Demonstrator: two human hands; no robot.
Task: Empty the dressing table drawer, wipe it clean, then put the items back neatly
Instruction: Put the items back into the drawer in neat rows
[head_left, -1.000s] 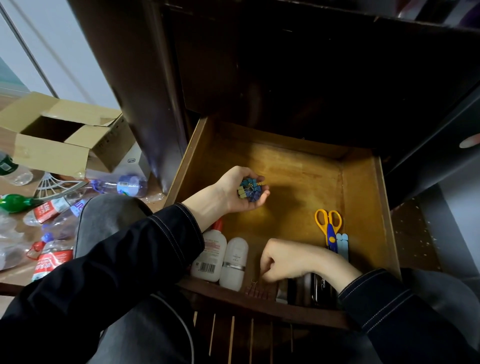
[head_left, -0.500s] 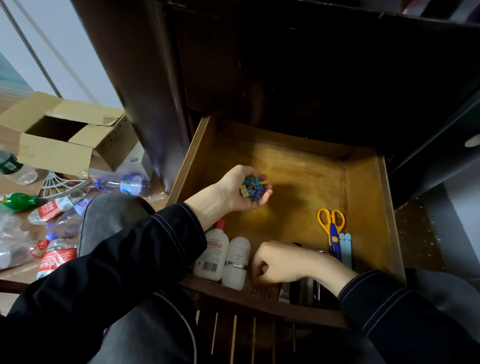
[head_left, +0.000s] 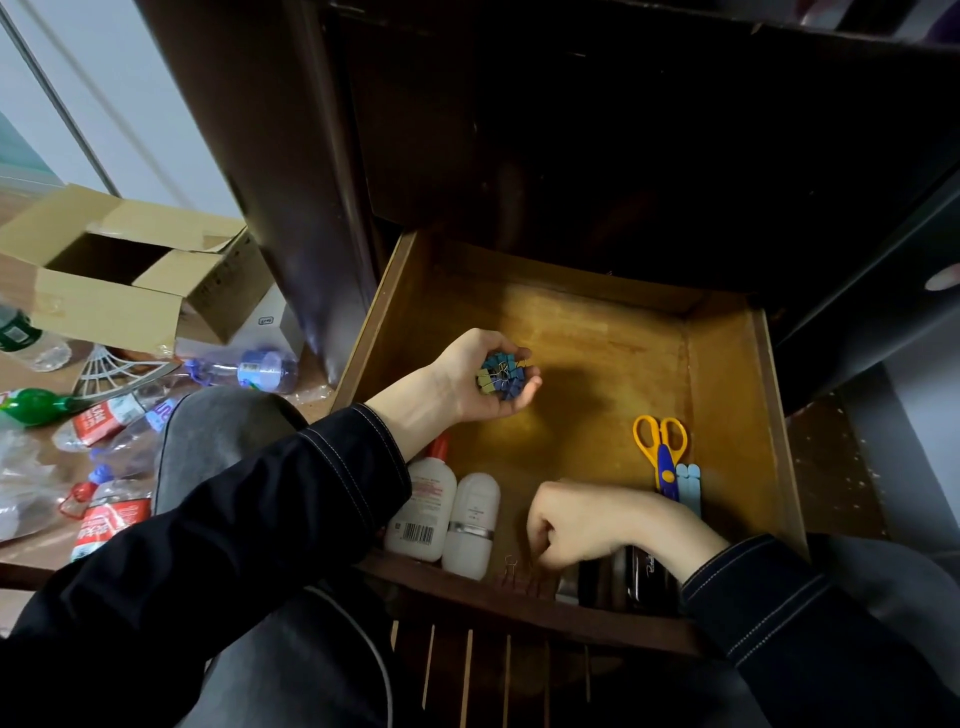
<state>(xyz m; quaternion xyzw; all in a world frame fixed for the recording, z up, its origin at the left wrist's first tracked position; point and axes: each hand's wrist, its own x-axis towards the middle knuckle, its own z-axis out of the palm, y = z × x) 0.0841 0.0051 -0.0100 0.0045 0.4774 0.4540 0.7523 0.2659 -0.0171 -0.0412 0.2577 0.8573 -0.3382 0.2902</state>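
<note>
The wooden drawer (head_left: 727, 374) stands pulled out below me. My left hand (head_left: 478, 379) hovers palm up over its left half, cupping a bunch of blue and yellow binder clips (head_left: 501, 375). My right hand (head_left: 576, 525) is down at the drawer's front edge, fingers curled over small dark binder clips (head_left: 519, 574); whether it pinches one is hidden. Two white bottles (head_left: 447, 512) lie at the front left. Yellow-handled scissors (head_left: 661, 447) and pale blue sticks (head_left: 690, 486) lie at the right. A dark case (head_left: 641, 577) lies under my right wrist.
The dark dressing table (head_left: 571, 130) rises behind the drawer. On the floor to the left lie an open cardboard box (head_left: 130, 275), several plastic bottles (head_left: 114, 415), a white fan guard (head_left: 119, 366) and a white box (head_left: 270, 325). My knee (head_left: 223, 436) is beside the drawer's left wall.
My right hand has shifted slightly left along the drawer's front edge and dipped lower. My left hand keeps cupping the clips in nearly the same spot.
</note>
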